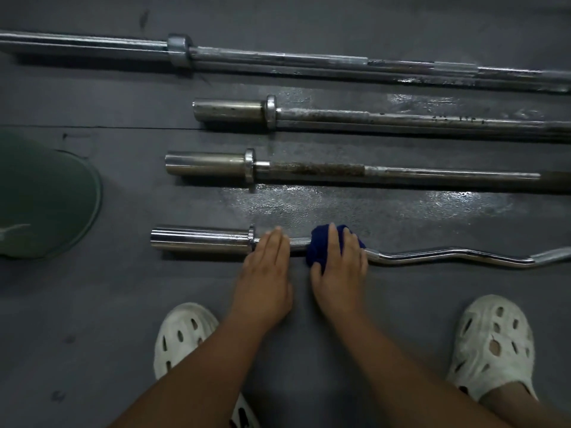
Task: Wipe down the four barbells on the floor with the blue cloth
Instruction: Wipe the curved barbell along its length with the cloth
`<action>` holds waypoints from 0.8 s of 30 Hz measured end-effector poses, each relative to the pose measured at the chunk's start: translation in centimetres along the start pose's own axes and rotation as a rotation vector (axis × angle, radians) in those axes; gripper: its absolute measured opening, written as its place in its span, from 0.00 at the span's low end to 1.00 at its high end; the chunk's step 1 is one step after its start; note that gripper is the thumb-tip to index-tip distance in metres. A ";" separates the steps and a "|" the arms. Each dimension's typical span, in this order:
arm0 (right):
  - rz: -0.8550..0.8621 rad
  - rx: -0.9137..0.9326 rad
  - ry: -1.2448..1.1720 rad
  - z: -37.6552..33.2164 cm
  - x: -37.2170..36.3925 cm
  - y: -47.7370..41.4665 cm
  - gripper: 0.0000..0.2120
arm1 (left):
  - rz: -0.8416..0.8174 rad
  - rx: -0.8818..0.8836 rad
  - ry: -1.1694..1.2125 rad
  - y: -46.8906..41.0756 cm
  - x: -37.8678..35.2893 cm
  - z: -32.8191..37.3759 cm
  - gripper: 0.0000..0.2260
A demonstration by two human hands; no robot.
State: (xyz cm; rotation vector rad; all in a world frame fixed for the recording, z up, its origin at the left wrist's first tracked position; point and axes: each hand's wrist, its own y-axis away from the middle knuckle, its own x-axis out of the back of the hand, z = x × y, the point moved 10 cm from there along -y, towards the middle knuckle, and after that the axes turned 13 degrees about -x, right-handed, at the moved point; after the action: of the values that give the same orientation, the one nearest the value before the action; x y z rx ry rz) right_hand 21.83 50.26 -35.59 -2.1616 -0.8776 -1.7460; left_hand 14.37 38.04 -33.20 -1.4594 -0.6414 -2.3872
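Note:
Several barbells lie side by side on the dark floor. Nearest me is a chrome curl bar with a wavy shaft. My left hand rests flat on its shaft, fingers straight, just right of the collar. My right hand presses the blue cloth onto the shaft, fingers curved over the bunched cloth. Beyond lies a straight bar with a rusty patch, then a second short bar, and the long bar farthest away.
A dark green round plate lies at the left. Wet, shiny patches mark the floor between the bars. My two feet in white perforated clogs, the left one and the right one, stand near the bottom edge.

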 end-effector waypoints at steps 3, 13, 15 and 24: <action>-0.004 -0.005 0.009 -2.1 -0.5 -0.1 0.32 | 0.053 0.025 -0.018 0.4 0.9 -0.9 0.37; -0.057 0.229 0.094 -7.4 -1.9 1.0 0.25 | 0.076 0.121 -0.136 3.2 1.9 -4.7 0.38; -0.067 0.373 0.079 -9.8 -2.5 2.5 0.24 | 0.084 0.125 -0.128 3.6 2.0 -4.9 0.38; -0.169 0.178 -0.202 -10.9 -1.0 0.6 0.11 | 0.093 0.185 -0.123 4.9 1.8 -6.7 0.38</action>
State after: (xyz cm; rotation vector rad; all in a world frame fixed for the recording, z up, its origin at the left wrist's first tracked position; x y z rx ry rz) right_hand 13.22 43.73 -33.52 -2.2271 -1.2479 -1.4708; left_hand 10.59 30.44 -33.11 -1.5286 -0.7830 -2.1195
